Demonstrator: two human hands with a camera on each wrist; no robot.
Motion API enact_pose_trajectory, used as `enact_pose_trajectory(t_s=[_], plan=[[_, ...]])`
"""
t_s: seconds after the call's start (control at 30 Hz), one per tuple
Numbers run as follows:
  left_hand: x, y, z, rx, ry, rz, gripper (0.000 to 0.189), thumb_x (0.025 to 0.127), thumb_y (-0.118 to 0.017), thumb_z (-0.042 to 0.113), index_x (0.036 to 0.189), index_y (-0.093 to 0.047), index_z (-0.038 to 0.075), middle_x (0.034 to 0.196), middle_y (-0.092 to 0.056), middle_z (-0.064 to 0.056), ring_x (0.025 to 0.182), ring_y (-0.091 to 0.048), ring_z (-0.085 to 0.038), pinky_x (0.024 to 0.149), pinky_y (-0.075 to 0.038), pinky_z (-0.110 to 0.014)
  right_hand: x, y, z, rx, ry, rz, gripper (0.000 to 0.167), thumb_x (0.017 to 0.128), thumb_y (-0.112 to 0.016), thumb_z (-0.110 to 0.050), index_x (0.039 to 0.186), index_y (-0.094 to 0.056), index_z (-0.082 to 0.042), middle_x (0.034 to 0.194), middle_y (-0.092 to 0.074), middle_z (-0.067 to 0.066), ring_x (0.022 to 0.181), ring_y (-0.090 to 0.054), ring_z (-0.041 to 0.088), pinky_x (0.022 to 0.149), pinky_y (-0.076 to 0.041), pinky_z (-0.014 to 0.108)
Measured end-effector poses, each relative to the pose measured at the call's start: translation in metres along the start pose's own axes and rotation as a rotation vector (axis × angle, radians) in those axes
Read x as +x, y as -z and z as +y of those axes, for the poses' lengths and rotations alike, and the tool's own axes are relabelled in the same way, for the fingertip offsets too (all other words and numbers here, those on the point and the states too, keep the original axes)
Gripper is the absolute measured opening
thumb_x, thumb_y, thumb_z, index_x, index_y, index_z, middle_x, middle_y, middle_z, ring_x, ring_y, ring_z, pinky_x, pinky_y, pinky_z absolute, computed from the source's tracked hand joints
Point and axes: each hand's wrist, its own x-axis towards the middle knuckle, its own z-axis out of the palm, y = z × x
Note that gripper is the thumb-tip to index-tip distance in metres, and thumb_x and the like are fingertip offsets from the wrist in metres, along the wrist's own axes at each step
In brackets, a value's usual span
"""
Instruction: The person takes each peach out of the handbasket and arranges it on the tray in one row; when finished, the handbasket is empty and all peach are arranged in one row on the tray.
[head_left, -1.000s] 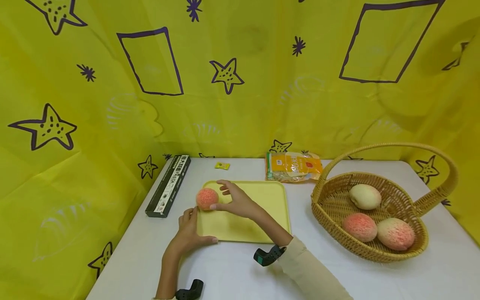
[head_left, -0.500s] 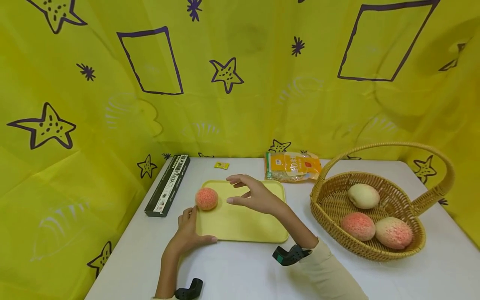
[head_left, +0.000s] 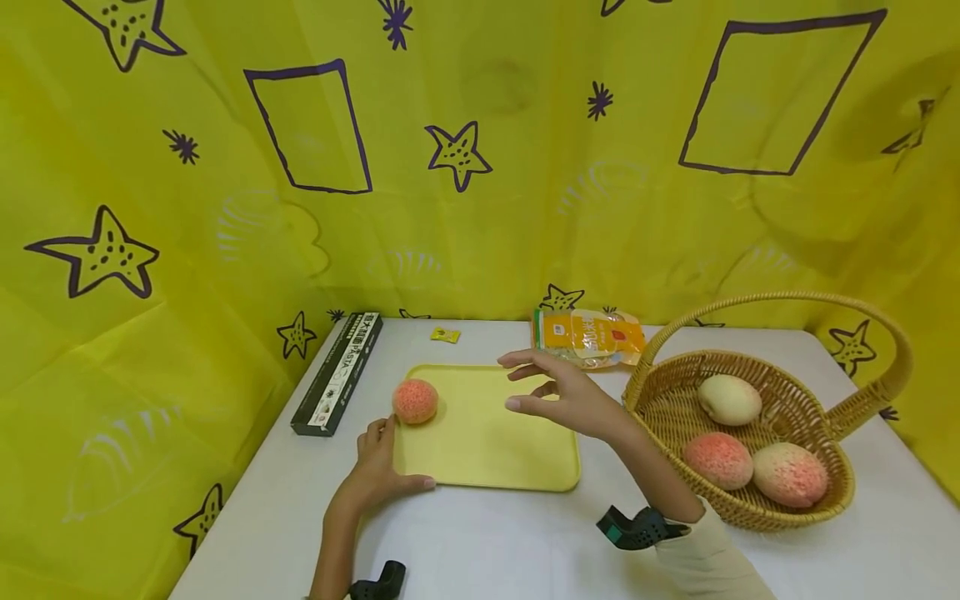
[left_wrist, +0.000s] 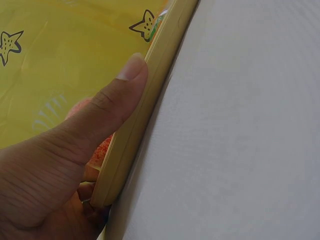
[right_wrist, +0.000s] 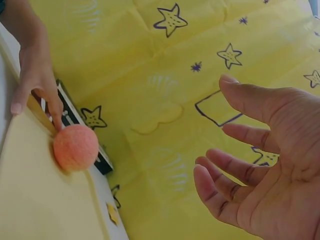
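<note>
A round pink peach point(head_left: 416, 402) sits in the far left part of a shallow yellow tray point(head_left: 487, 454). My left hand point(head_left: 381, 467) holds the tray's near left corner, its fingers along the left side and its thumb on the front edge. In the left wrist view the thumb point(left_wrist: 112, 97) lies against the rim; the other fingers are partly hidden. Over the tray's right half, my right hand point(head_left: 573, 396) hovers with loosely bent fingers and nothing in it. The right wrist view shows that hand point(right_wrist: 265, 160) apart from the peach point(right_wrist: 76, 147).
A wicker basket point(head_left: 660, 477) with a tall handle stands at the right, holding three pale and pink peaches point(head_left: 718, 460). Left of the tray lies a long dark pasta box point(head_left: 337, 375). Behind it are a small yellow packet point(head_left: 446, 335) and an orange-printed bag point(head_left: 588, 337).
My right hand has let go of the peach and moved right across the tray, towards the basket. The peach, the tray and my left hand have stayed in place.
</note>
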Motion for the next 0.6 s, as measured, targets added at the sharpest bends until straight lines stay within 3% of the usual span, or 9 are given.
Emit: enact_pose_trajectory(t_s=[0.4,0.6], plan=[[-0.003,-0.001,0.000,0.013,-0.005,0.010,0.133,0.055,-0.090,0.053,0.155,-0.019,0.001,0.147,-0.028,-0.022,0.132,-0.026,-0.037,0.108,-0.035,-0.057,-0.048,0.039,0.014,-0.043,-0.074,0.084,0.048,0.091,-0.070,-0.018,0.135,-0.053,-0.013,0.139,-0.054,0.011,0.121,-0.056,0.032,0.088,-0.053,0.031],[-0.003,0.000,0.002,0.005,-0.009,0.014,0.133,0.055,-0.091,0.053,0.155,-0.020,0.003,0.147,-0.028,-0.022,0.132,-0.027,-0.037,0.108,-0.035,-0.057,-0.077,0.060,0.023,0.013,-0.164,0.125,0.044,0.094,-0.066,-0.020,0.135,-0.053,-0.014,0.141,-0.050,0.010,0.120,-0.055,0.015,0.088,-0.054,0.027]])
